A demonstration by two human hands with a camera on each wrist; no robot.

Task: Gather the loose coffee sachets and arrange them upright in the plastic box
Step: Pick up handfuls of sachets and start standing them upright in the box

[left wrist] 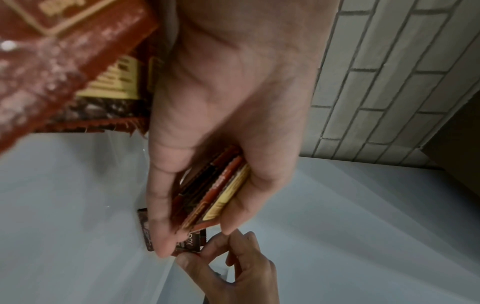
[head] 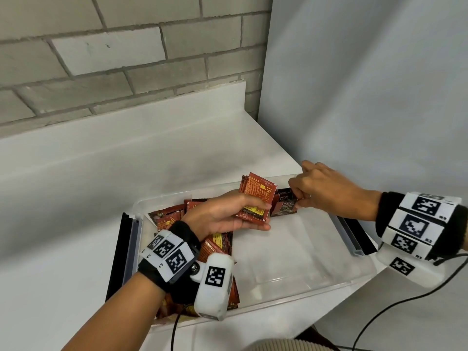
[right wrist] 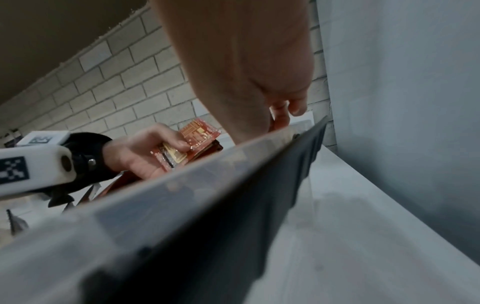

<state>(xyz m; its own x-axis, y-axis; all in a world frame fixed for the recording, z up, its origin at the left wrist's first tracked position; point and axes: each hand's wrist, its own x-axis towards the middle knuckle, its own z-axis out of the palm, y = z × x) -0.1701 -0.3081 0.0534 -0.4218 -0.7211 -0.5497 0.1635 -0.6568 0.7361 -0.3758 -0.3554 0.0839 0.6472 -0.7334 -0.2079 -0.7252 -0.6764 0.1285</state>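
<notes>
A clear plastic box [head: 354, 277] sits on the white counter. My left hand [head: 228, 216] grips a stack of red coffee sachets [head: 258, 196] upright over the box's far side; the same stack [left wrist: 215, 191] shows edge-on between thumb and fingers in the left wrist view. My right hand [head: 319, 191] pinches dark brown sachets [head: 285, 205] that stand at the box's far right corner, just right of the stack. More loose red sachets [head: 217, 247] lie piled in the left part of the box, partly hidden under my left wrist.
Black clip handles [head: 119, 252] flank the box at its left and right ends. A grey brick wall [head: 101, 59] rises behind the counter and a white panel [head: 367, 97] stands to the right. The counter's front edge runs close under the box.
</notes>
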